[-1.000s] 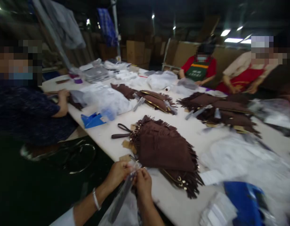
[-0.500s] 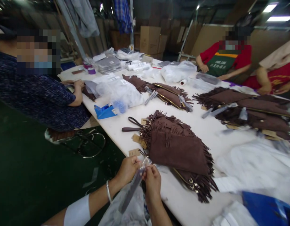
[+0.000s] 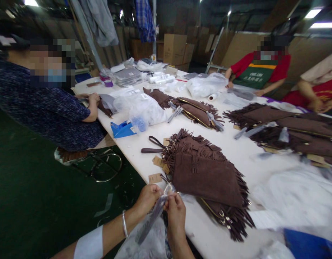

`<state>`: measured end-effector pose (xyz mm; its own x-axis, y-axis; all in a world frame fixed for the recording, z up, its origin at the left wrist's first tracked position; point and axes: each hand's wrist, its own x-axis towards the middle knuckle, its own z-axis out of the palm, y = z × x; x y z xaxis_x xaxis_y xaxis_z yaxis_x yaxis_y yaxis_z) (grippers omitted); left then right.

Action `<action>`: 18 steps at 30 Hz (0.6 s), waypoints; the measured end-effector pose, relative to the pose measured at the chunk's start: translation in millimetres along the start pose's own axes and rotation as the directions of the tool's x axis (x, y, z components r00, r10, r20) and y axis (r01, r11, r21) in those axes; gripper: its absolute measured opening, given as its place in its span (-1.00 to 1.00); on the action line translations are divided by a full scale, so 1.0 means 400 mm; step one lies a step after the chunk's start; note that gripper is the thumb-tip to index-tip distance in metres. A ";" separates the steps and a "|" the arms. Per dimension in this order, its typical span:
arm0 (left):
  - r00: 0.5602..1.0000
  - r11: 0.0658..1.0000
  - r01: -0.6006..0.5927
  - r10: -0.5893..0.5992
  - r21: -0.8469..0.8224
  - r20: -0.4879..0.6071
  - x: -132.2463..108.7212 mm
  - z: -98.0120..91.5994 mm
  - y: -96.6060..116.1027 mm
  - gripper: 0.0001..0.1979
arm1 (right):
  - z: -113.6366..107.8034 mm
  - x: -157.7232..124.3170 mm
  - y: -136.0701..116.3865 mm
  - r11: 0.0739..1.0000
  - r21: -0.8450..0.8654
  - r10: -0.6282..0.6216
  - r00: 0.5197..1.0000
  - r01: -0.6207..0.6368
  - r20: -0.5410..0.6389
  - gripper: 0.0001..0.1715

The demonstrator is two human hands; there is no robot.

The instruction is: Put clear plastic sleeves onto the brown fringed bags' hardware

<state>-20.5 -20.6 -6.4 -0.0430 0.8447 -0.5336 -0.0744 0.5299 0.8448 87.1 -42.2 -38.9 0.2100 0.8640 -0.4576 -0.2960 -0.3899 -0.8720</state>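
At the white table (image 3: 137,156), I've got left hand (image 3: 148,198) and right hand (image 3: 176,210) pinching a slim grey plastic-wrapped strip (image 3: 153,218) up top, probably steadying it. Brown fringed suede-look bags (image 3: 206,180) lie handy.

Looked dim overall, sinking into gloom on the floor (image 3: 17,208). Took light from ceiling lamps (image 3: 324,25), glaring white at upper right. Reflected brightly off the white desk (image 3: 222,142). Softened into blur over the plastic (image 3: 298,198) at lower right. Stretched toward edges; pixelated over heads (image 3: 51,66).
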 end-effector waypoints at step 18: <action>0.992 0.952 -0.002 0.040 -0.306 0.118 -0.035 -0.011 -0.038 -0.65 | -0.001 0.014 0.018 0.998 0.055 -0.007 0.999 0.005 0.032 -0.61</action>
<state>-23.2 -40.8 -12.1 0.0718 0.8682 -0.4910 -0.3753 0.4796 0.7932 86.6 -40.5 -47.9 0.1821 0.8763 -0.4461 -0.3460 -0.3675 -0.8632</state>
